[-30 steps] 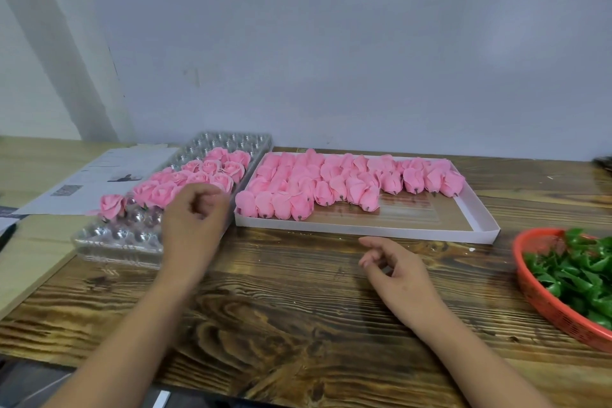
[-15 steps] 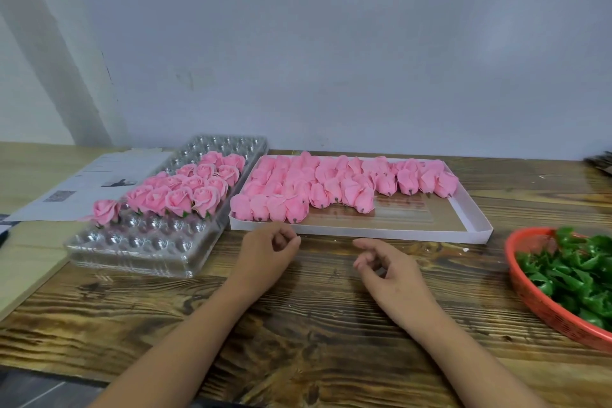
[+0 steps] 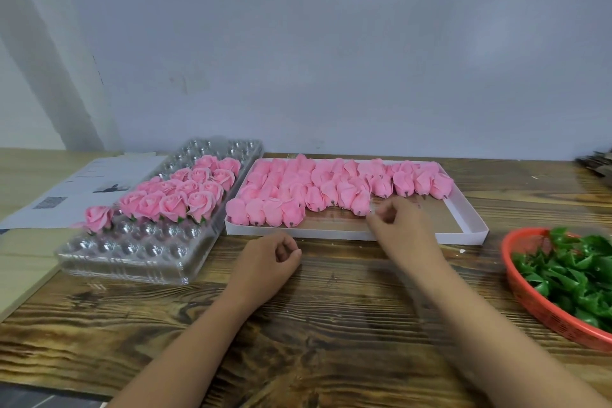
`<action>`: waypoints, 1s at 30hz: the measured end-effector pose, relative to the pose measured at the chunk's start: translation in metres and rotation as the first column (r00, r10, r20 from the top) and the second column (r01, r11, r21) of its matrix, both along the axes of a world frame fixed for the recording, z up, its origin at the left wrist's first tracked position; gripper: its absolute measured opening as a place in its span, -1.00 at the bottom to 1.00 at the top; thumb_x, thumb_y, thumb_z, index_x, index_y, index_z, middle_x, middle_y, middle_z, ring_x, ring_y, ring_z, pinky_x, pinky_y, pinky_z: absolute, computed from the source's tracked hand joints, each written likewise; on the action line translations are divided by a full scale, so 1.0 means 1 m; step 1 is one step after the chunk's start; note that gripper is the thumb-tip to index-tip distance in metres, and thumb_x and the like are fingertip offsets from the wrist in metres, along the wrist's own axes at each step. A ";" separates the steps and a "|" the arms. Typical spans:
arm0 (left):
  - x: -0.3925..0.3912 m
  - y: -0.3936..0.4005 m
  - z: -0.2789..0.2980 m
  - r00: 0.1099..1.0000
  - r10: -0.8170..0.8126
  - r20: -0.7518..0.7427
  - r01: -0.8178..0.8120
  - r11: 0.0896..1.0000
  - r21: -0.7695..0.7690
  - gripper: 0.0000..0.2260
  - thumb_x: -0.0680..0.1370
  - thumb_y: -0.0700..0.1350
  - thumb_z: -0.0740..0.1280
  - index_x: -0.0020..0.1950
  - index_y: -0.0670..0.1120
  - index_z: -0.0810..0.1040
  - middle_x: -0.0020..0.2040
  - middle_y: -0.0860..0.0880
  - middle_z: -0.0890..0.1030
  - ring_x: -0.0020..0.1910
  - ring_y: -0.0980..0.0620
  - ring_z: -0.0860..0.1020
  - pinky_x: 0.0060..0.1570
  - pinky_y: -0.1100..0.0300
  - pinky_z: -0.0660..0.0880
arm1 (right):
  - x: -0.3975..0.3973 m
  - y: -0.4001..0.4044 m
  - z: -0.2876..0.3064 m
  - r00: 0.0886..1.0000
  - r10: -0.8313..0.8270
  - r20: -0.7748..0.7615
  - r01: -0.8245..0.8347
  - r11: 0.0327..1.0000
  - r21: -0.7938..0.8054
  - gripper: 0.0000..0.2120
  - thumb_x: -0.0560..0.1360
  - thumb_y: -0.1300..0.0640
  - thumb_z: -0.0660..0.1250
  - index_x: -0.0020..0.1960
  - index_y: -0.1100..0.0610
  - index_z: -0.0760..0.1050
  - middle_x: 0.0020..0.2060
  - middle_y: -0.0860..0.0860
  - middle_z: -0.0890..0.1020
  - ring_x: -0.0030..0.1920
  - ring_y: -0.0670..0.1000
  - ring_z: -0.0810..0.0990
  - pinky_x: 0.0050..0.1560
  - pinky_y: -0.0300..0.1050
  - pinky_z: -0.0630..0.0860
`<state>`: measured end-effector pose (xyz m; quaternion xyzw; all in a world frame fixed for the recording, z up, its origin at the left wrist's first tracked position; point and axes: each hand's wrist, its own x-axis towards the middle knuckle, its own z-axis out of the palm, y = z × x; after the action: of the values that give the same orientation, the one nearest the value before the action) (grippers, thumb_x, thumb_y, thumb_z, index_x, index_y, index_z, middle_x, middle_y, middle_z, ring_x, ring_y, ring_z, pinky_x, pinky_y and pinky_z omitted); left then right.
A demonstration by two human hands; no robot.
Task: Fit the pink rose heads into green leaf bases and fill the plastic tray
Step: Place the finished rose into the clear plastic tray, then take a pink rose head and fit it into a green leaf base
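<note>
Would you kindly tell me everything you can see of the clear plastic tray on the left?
The clear plastic tray is a long, shiny, see-through sheet moulded into rows of round cups. It lies flat on the wooden table, running away from the viewer, just left of the white box and partly over a printed paper. Finished pink roses with green bases fill its middle rows; the near rows and the far end are empty. One rose sits alone at its left edge. Neither hand touches it.

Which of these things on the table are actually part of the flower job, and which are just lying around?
Part of the job: loose rose heads in the white box; green leaf bases in the red basket; clear plastic tray.

Lying about: printed paper; dark object at the far right edge.
</note>
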<state>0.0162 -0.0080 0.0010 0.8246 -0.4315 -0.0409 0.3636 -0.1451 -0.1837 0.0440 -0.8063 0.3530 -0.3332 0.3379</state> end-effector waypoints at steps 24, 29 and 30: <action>0.004 0.002 -0.002 0.992 -0.015 -0.127 -0.001 0.992 -0.125 -0.88 0.54 -0.07 0.45 -0.19 0.06 0.61 -0.33 0.02 0.59 -0.35 0.20 0.48 -0.32 0.36 0.41 | 0.091 -0.053 -0.008 0.957 -0.176 -0.229 0.247 0.911 0.332 -0.71 0.42 0.24 0.33 0.12 0.29 0.49 0.03 0.24 0.63 0.04 0.23 0.64 -0.02 -0.01 0.59; 0.005 0.001 -0.002 0.991 -0.018 -0.136 0.000 0.992 -0.129 -0.87 0.55 -0.07 0.45 -0.19 0.07 0.61 -0.33 0.03 0.59 -0.34 0.21 0.48 -0.31 0.37 0.41 | 0.091 -0.054 -0.008 0.958 -0.169 -0.232 0.243 0.908 0.341 -0.74 0.42 0.26 0.34 0.10 0.25 0.49 0.01 0.23 0.61 -0.10 0.15 0.57 -0.20 -0.12 0.46; 0.005 0.001 -0.002 0.990 -0.016 -0.139 -0.002 0.992 -0.127 -0.88 0.55 -0.07 0.45 -0.19 0.07 0.61 -0.32 0.03 0.59 -0.34 0.21 0.48 -0.31 0.37 0.41 | 0.090 -0.054 -0.008 0.959 -0.167 -0.229 0.240 0.907 0.346 -0.78 0.41 0.26 0.35 0.05 0.24 0.47 -0.02 0.21 0.59 -0.13 0.14 0.54 -0.22 -0.14 0.45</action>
<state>0.0211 -0.0068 -0.0013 0.7933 -0.4097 -0.0721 0.4446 -0.0548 -0.2378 0.0365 -0.7152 0.5231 -0.2140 0.4112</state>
